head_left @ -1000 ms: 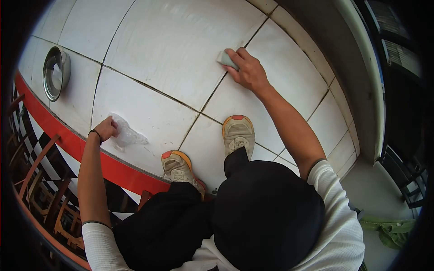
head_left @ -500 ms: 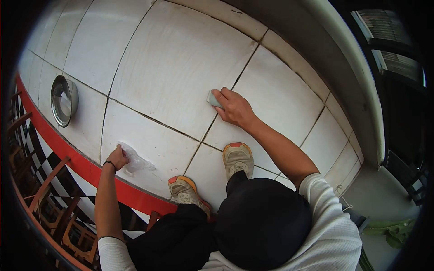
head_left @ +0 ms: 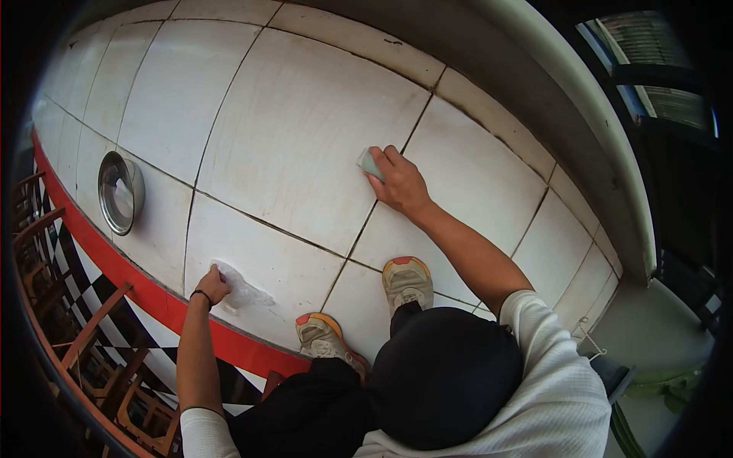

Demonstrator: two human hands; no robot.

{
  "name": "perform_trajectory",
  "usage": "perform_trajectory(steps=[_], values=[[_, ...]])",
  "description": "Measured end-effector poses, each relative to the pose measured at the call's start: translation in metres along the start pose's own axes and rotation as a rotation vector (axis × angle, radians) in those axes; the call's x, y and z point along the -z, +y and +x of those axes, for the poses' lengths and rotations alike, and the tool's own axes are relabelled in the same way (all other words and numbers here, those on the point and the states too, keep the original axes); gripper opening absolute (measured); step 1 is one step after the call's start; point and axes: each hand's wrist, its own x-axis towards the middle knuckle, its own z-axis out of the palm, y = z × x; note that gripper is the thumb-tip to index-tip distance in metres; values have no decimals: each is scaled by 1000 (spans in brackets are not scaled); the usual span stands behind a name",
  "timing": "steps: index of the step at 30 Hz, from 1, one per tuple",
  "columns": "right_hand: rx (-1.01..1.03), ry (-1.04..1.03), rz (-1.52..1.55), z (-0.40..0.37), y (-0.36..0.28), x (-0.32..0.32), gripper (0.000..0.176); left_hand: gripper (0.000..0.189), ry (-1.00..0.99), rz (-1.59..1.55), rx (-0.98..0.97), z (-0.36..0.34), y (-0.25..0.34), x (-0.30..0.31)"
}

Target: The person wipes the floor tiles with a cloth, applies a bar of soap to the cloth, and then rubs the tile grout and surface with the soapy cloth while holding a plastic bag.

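Note:
My right hand [head_left: 398,183] is closed around a pale green sponge-like block [head_left: 371,163], pressed against the white tiled surface [head_left: 305,137] close to a dark grout line. Its far edge looks whitish, and the fingers cover much of it. Lower left, my left hand [head_left: 213,285] pinches a corner of a thin, translucent white plastic bag or sheet [head_left: 246,291], which lies crumpled on a tile near the red edge.
A metal bowl [head_left: 122,193] with water and something whitish inside stands on the left tiles. The red edge [head_left: 164,305] borders a drop to a checkered floor [head_left: 92,286] with wooden chairs [head_left: 95,328]. My shoes [head_left: 407,284] are on the tiles; a wall ledge [head_left: 595,130] runs along the far right.
The view has shifted, so the bowl and tiles appear lower and further right. My right hand has slid the block slightly away from me over the tile. My left hand stays by the plastic.

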Motion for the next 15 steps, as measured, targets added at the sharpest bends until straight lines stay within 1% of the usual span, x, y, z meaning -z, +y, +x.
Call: perform_trajectory(steps=[1, 3, 4, 5, 6, 7, 8, 9, 10, 11, 12, 13, 14, 15], values=[[59, -74, -14, -10, -7, -4, 52, 53, -21, -8, 34, 1, 1, 3], [45, -52, -51, -2, 1, 0, 51, 59, -309, 180, 102, 1, 16, 20], [31, -47, -75, 4, 9, 7, 51, 65, -366, 319, 161, -29, 67, 47], [-31, 24, -90, 18, 19, 16, 48, 71, -434, 460, 214, -61, 118, 75], [-86, 136, -99, 33, 32, 24, 47, 72, -123, 530, 100, -97, 144, 91], [-146, 217, -162, 48, 45, 29, 45, 71, 114, 382, -113, -141, 173, 111], [-180, 283, -177, 61, 54, 34, 43, 74, 263, 127, -319, -189, 212, 129], [-177, 321, -197, 69, 60, 32, 44, 77, 418, -160, -601, -219, 234, 139], [-175, 361, -217, 73, 63, 28, 45, 76, 581, -426, -964, -240, 244, 139], [-172, 317, -186, 71, 54, 25, 46, 80, 674, -709, -1237, -259, 248, 130], [-171, 276, -158, 64, 40, 20, 46, 80, 704, -1026, -1525, -281, 258, 118], [-169, 191, -109, 52, 28, 10, 47, 81, 707, -1106, -1712, -300, 268, 109], [-115, 139, -97, 38, 11, 4, 46, 81, 706, -1190, -1894, -318, 278, 99], [-108, 86, -102, 29, 0, 0, 46, 63, 723, -1396, -1900, -339, 298, 83]])
